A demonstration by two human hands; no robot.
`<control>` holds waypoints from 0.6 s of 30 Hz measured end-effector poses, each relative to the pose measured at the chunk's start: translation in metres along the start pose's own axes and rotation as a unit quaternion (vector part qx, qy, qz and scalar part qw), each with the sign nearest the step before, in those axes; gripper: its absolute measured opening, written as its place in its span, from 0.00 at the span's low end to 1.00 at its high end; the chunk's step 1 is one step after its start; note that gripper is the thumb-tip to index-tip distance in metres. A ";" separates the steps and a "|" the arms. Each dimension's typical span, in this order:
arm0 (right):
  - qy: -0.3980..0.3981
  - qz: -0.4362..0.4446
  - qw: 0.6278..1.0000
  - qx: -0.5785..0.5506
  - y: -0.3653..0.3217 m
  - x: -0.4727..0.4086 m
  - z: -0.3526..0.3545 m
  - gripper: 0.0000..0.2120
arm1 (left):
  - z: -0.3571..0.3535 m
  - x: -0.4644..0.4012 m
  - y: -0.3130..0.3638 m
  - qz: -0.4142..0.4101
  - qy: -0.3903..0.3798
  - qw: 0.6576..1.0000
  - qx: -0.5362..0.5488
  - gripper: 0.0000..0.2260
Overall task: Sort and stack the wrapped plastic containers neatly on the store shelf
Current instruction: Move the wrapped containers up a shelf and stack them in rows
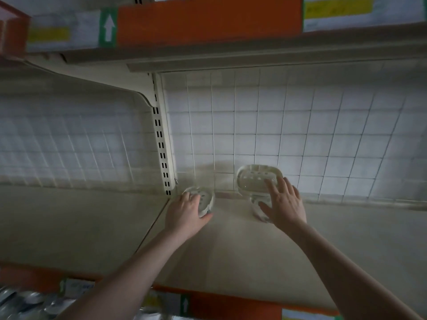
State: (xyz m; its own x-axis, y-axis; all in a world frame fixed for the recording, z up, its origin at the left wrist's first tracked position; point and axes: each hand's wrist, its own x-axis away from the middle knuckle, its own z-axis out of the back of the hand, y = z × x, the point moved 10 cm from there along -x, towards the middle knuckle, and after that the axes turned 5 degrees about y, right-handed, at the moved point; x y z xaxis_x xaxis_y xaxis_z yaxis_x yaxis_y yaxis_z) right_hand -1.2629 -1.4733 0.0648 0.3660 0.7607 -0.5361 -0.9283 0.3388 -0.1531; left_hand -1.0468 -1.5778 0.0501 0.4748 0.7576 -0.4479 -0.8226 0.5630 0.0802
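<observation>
Two wrapped containers sit at the back of a pale shelf board, close to the wire grid back panel. Open board runs forward from them to the orange front edge, and wide to the right. Slotted upright post stands just left of the left container; beyond it, a second bay with its own board. Upper shelf lip overhangs, carrying orange strip and paper labels with a green arrow tag. Light is dim, picture soft.

Left container: lies low on the board near the post, holed face tilted up. Left hand cups it from the near side, fingers over its top, thumb curled under the front rim.

Right container: stands higher, holed face toward the camera, atop a clear wrapped piece whose shape I cannot make out. Right hand is spread, fingers straight, fingertips pressing the upper container's right edge, thumb touching the lower piece.

Both containers are apart, bare board between them.
</observation>
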 end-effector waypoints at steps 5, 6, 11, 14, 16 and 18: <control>0.005 0.002 1.000 0.003 0.000 -0.025 -0.013 0.38 | -0.034 -0.022 -0.001 0.014 -0.050 0.999 -0.004 0.34; -0.005 -0.001 1.000 0.012 0.000 -0.028 -0.018 0.39 | -0.039 -0.025 -0.003 0.023 -0.060 0.998 0.003 0.34; -0.012 -0.013 1.000 0.021 -0.001 -0.038 -0.026 0.36 | -0.052 -0.031 -0.005 0.010 -0.078 0.997 -0.011 0.36; -0.029 0.000 1.000 -0.001 -0.002 -0.042 -0.026 0.33 | -0.052 -0.032 -0.009 0.013 -0.082 0.997 0.010 0.34; -0.052 0.015 0.999 -0.005 -0.001 -0.043 -0.028 0.34 | -0.050 -0.031 -0.012 0.006 -0.074 0.997 0.022 0.31; -0.064 0.024 0.998 0.006 -0.002 -0.042 -0.028 0.34 | -0.049 -0.029 -0.015 0.003 -0.071 0.997 0.035 0.30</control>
State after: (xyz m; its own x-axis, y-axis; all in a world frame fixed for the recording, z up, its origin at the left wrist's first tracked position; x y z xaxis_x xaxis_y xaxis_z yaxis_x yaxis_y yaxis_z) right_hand -1.2786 -1.5213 0.0645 0.3276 0.8401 -0.4324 -0.9443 0.3066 -0.1196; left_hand -1.0632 -1.6244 0.0187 0.5132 0.7979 -0.3160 -0.8043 0.5757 0.1473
